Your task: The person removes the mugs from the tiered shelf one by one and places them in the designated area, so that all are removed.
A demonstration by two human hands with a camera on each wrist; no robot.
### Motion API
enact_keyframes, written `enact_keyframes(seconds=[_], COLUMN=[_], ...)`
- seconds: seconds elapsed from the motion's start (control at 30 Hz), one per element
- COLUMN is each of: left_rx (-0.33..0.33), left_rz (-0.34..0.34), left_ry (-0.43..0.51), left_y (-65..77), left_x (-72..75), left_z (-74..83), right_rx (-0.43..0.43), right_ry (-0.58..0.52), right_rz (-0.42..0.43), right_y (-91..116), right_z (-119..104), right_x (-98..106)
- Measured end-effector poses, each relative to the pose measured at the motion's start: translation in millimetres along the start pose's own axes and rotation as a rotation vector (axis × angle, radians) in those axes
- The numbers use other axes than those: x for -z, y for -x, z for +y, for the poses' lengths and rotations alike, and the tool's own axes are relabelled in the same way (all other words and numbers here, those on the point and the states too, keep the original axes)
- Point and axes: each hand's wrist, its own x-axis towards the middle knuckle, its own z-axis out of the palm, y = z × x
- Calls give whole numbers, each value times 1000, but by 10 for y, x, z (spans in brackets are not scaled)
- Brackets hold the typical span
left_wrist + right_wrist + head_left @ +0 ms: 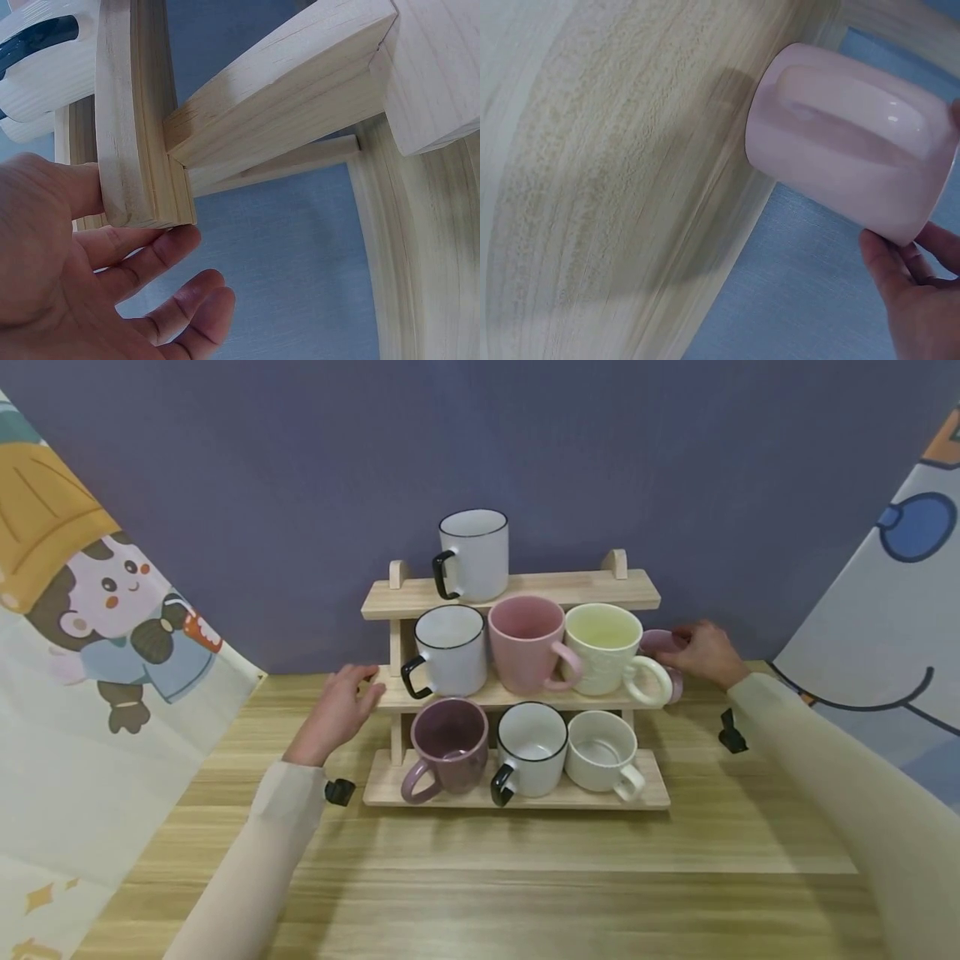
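Observation:
A three-tier wooden rack (562,585) stands on the table with mugs on its shelves. My left hand (337,710) is at its left side, holding the end of the middle shelf (124,172) between thumb and fingers; the last fingers hang free below. Beyond the rack's right end, my right hand (705,653) grips a pale pink mug (832,165) by its rim, fingers and thumb on opposite sides. The mug's base is close to the tabletop, and in the head view a light green mug (600,647) partly hides it.
A white black-rimmed mug (483,560) stands on top. The middle shelf also carries another white mug (453,656) and a pink mug (525,643). Below stand a purple mug (453,747), a white mug (532,747) and a cream cup (600,752). A blue-grey backdrop (300,527) hangs behind.

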Motion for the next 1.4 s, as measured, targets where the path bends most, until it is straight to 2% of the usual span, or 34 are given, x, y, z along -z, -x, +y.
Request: enact_keyframes(seconds=[0.2, 0.37, 0.53, 0.73, 0.97, 1.13, 1.27, 1.33, 1.4], left_rx=[-6, 1, 0, -22, -26, -31, -31, -48, -78], left_rz=[-2, -8, -6, 4, 11, 15, 13, 40, 106], left_ry=[7, 8, 6, 6, 13, 9, 5, -5, -16], left_y=[0, 12, 26, 15, 20, 19, 7, -7, -34], left_x=[-1, 12, 5, -7, 10, 11, 8, 18, 64], left_z=[3, 8, 17, 4, -12, -18, -17, -11, 25], right_rx=[9, 56, 171, 331, 403, 471, 460, 458, 458], right_ry=[-17, -45, -94, -126, -157, -148, -143, -144, -146], right_rz=[-16, -14, 13, 18, -70, -63, -67, -67, -63], right_y=[37, 81, 216, 420, 516, 507, 516, 524, 525], right_z=[-28, -18, -78, -261, -496, -557, -558, -557, -563], right_x=[19, 41, 155, 268, 240, 202, 199, 199, 197])
